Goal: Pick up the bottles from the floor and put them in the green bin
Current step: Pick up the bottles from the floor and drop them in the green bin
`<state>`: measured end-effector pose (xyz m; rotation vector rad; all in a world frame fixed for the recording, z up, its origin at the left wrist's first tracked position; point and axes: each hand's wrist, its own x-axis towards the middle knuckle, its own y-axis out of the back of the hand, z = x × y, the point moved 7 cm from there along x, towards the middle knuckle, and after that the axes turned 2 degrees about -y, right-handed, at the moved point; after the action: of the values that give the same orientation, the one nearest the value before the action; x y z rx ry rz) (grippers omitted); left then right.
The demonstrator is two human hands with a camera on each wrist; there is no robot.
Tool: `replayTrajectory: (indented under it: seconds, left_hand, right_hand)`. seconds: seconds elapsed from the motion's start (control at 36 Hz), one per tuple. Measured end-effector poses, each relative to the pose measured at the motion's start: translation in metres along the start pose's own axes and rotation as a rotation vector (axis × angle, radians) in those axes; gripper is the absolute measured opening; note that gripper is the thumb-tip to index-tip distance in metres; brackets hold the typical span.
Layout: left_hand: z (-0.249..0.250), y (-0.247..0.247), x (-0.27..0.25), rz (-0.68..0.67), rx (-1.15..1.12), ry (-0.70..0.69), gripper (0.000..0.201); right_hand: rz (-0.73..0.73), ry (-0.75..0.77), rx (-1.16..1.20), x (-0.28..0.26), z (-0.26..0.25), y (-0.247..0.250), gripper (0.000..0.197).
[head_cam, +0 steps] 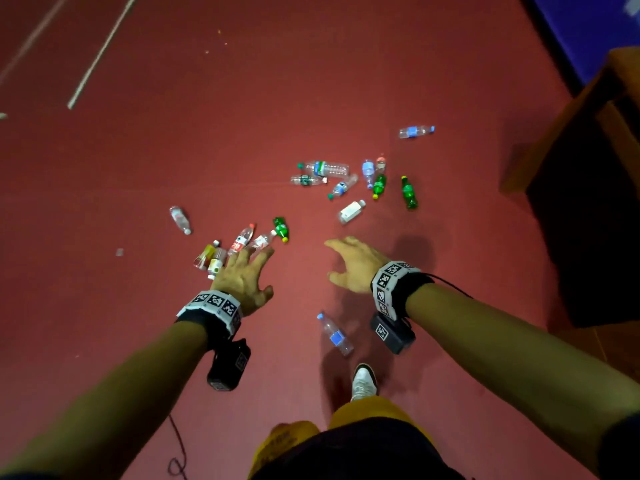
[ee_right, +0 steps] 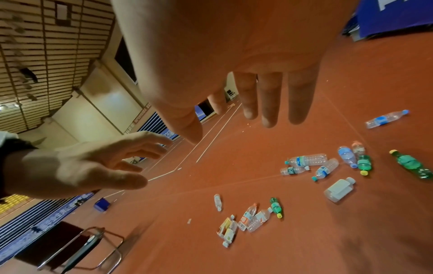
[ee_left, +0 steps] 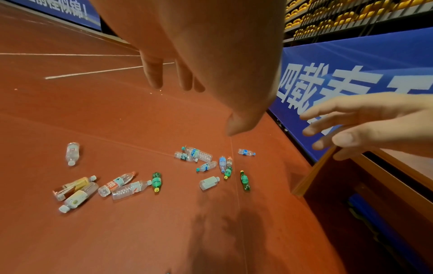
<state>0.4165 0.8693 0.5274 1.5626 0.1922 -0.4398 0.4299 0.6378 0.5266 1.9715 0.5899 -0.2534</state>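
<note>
You are at the reach stage: both hands hang out over the red floor (head_cam: 242,133) with nothing in them yet. Your left hand (head_cam: 244,273) has its fingers (ee_left: 153,74) spread wide and straight, above the near cluster of bottles (head_cam: 239,245), where a red-labelled clear bottle (head_cam: 241,240), a yellow-labelled one (head_cam: 205,256) and a small green bottle (head_cam: 281,229) lie close together. Your right hand (head_cam: 353,265) is likewise loose, fingers (ee_right: 269,103) extended and holding nothing, and it sits between that cluster and the farther scatter (head_cam: 346,181) of clear and green bottles. One blue-labelled bottle (head_cam: 335,335) lies apart, near your shoe (head_cam: 363,381). The green bin does not show in any view, so you will probably have to turn to find it. The next move likely calls for lowering toward the floor and closing each hand around a bottle's body, taking the nearest ones first.
</note>
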Motion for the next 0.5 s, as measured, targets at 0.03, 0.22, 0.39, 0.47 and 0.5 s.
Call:
replayTrajectory:
  seconds: [0.03, 0.22, 0.39, 0.47, 0.5]
  left_hand:
    - [-0.01, 0.001, 0.001, -0.01, -0.008, 0.008, 0.086]
    - [-0.115, -0.012, 0.012, -0.072, -0.133, 0.164, 0.088]
    - [-0.199, -0.013, 0.027, -0.044, -0.128, 0.168, 0.09]
    - [-0.256, -0.002, 0.046, 0.0, -0.152, 0.158, 0.088]
    - [-0.275, 0.002, 0.053, 0.012, -0.153, 0.152, 0.086]
  right_hand:
    - [-0.005, 0.012, -0.012, 0.007, -0.009, 0.002, 0.071]
    - [-0.046, 0.05, -0.052, 0.067, -0.079, 0.006, 0.067]
    - [-0.04, 0.08, -0.07, 0.124, -0.145, -0.006, 0.068]
    - [-0.019, 0.069, -0.079, 0.162, -0.184, -0.012, 0.07]
    - [-0.007, 0.057, -0.076, 0.175, -0.197, -0.014, 0.07]
